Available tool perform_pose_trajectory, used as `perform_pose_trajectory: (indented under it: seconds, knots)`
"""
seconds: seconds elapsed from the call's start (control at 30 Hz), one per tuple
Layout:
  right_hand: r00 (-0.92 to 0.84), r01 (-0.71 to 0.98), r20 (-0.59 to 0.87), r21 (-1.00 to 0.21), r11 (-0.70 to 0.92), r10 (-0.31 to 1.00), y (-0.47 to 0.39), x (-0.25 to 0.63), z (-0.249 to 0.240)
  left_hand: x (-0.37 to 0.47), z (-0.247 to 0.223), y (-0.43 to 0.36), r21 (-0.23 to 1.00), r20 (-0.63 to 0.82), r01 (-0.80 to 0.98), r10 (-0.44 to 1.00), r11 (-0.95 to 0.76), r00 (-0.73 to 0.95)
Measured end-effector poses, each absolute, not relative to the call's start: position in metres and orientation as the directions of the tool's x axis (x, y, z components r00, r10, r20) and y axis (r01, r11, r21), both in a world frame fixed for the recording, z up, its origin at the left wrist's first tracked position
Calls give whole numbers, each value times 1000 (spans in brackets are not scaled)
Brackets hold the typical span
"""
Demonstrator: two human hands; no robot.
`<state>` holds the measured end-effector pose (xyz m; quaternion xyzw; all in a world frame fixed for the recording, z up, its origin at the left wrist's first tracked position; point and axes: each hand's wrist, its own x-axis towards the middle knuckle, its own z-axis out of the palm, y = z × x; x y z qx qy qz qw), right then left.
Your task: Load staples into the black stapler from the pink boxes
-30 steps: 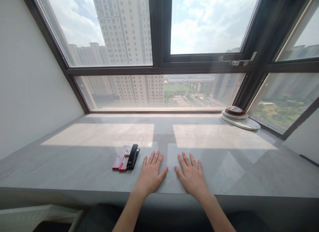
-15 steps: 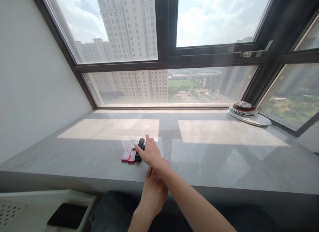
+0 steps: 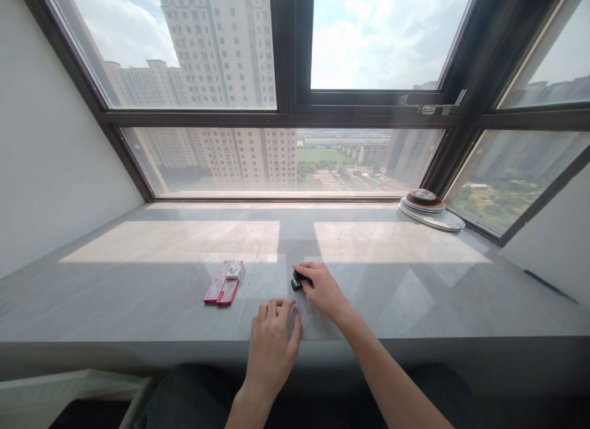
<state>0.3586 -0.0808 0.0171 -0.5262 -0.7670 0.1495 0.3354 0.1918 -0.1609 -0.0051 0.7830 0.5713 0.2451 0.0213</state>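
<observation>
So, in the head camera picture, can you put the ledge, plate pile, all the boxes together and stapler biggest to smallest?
1. Ledge
2. Plate pile
3. Boxes together
4. Stapler, counting just what shows; the right hand hides some.

No word, number or brand can be read with certainty. The small red and white boxes (image 3: 214,290) have printing on their upper faces, with pale label areas, but the letters are too small and not sharp. The whitish box (image 3: 234,270) among them carries a greyish print, also unclear. On the black stapler (image 3: 302,278), I cannot tell if a small pale spot is lettering or shine.
</observation>
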Motion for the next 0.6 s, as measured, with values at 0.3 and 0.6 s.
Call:
perform_pose_trajectory:
  seconds: [0.3,0.6]
  knots:
    - [108,697,433,-675,242,895,-78,348,9,205,-19,-119,237,330,836,850,-495,410]
    - [513,-280,164,-896,345,842,-58,390,-3,191,-20,-100,278,376,829,849,-486,371]
